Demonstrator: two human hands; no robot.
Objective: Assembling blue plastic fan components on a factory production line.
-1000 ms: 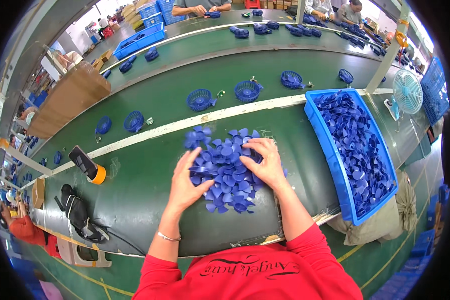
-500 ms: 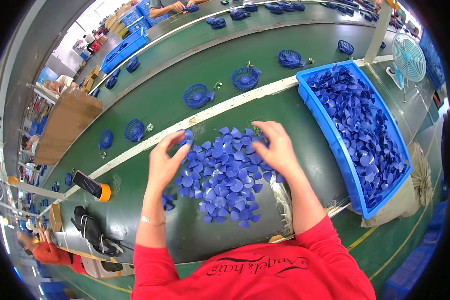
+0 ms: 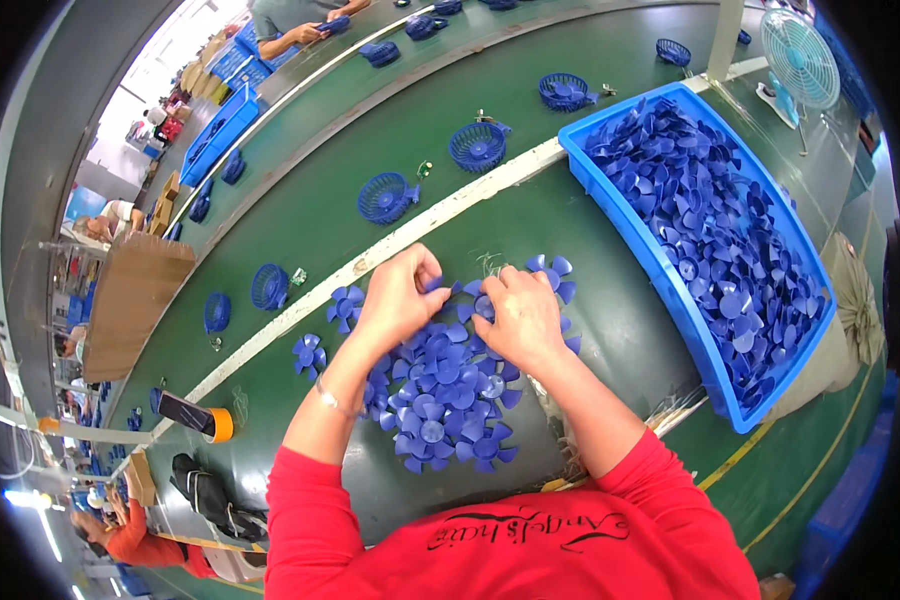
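A loose heap of small blue plastic fan blades (image 3: 438,385) lies on the green work surface in front of me. At its far edge, my left hand (image 3: 398,300) has its fingers curled in, with a bit of a blue fan blade (image 3: 433,285) showing between thumb and fingers. Close to its right, my right hand (image 3: 522,318) bends over the heap, thumb and forefinger around another fan blade (image 3: 468,302); its other fingertips are partly hidden. Single blades (image 3: 310,354) lie apart to the left, and one more blade (image 3: 551,272) sits just beyond my right hand.
A blue crate (image 3: 625,225) full of fan blades stands at the right. Beyond a white rail (image 3: 460,203), round blue fan guards (image 3: 388,198) with small circuit boards line the belt. A phone (image 3: 186,411) leans on orange tape (image 3: 222,425) at the left. A turquoise fan (image 3: 800,60) stands far right.
Both hands have come closer together over the far part of the heap, and their fingers have closed in. Several blades now lie spread out to the left. The whole view has shifted slightly.
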